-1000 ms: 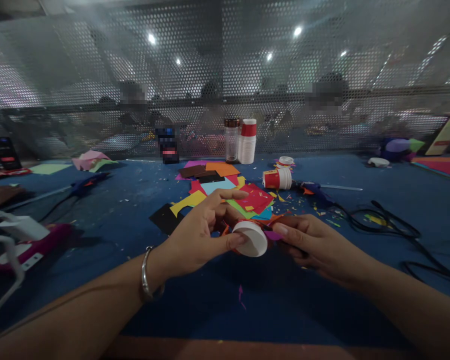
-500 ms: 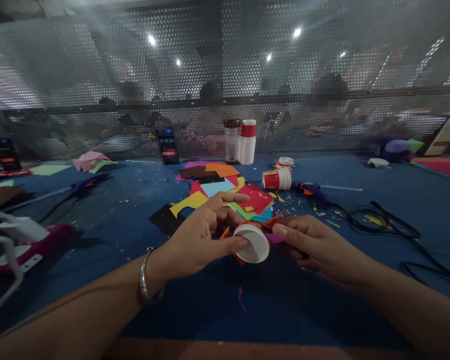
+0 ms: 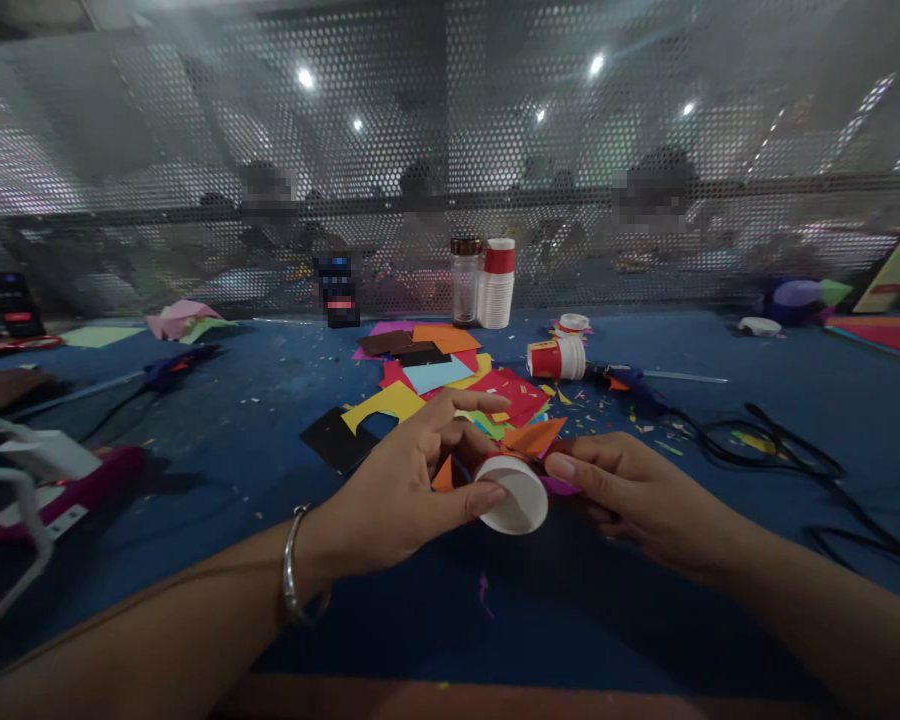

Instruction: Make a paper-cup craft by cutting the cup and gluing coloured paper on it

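Note:
A paper cup (image 3: 516, 500) with a white open mouth faces me above the blue table. My left hand (image 3: 427, 475) is closed round its left side, the thumb on the rim. Orange paper pieces (image 3: 534, 437) stick out around the cup, and a purple piece (image 3: 562, 486) shows at its right side. My right hand (image 3: 619, 480) pinches at the cup's right side, thumb and fingers by the purple piece. Its fingertips partly hide what they hold.
Coloured paper sheets (image 3: 435, 374) lie beyond the hands. Red and white cups (image 3: 555, 358) lie near a glue gun (image 3: 634, 388) with a black cable (image 3: 765, 455). A cup stack (image 3: 498, 285) stands behind. At left are another glue gun (image 3: 172, 368) and a power strip (image 3: 105, 490).
The cup has shifted slightly right and down, tilting a little. The orange piece on top shows more broadly. Both hands keep their grip.

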Demonstrator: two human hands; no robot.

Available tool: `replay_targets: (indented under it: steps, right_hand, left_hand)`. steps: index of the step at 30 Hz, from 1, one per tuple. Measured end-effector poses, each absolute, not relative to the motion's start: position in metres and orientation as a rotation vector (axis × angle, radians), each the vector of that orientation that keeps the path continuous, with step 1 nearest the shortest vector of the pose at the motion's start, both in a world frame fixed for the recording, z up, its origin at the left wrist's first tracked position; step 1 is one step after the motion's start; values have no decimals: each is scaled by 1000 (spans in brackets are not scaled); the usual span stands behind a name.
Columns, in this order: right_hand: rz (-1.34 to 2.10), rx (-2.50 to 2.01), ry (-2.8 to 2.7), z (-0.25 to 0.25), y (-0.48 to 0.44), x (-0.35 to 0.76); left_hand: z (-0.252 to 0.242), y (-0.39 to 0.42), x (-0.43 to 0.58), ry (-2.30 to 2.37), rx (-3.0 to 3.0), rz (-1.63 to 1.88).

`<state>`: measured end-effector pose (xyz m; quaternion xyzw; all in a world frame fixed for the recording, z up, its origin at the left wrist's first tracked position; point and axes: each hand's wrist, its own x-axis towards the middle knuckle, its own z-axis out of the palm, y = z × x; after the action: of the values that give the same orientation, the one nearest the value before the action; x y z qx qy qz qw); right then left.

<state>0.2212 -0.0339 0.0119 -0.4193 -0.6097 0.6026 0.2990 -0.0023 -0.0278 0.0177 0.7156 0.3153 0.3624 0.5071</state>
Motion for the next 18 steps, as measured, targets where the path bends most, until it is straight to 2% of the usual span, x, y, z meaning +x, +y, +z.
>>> replay_targets:
  steps: [7,18]
  right_hand:
    - [1575,-1094,-1669,10,-31,223]
    - [1345,-1099,-1919,12,-31,224]
  left_hand:
    - [20,-28,-4,834,1761,857]
    - [16,-24,-9,884,1748,806]
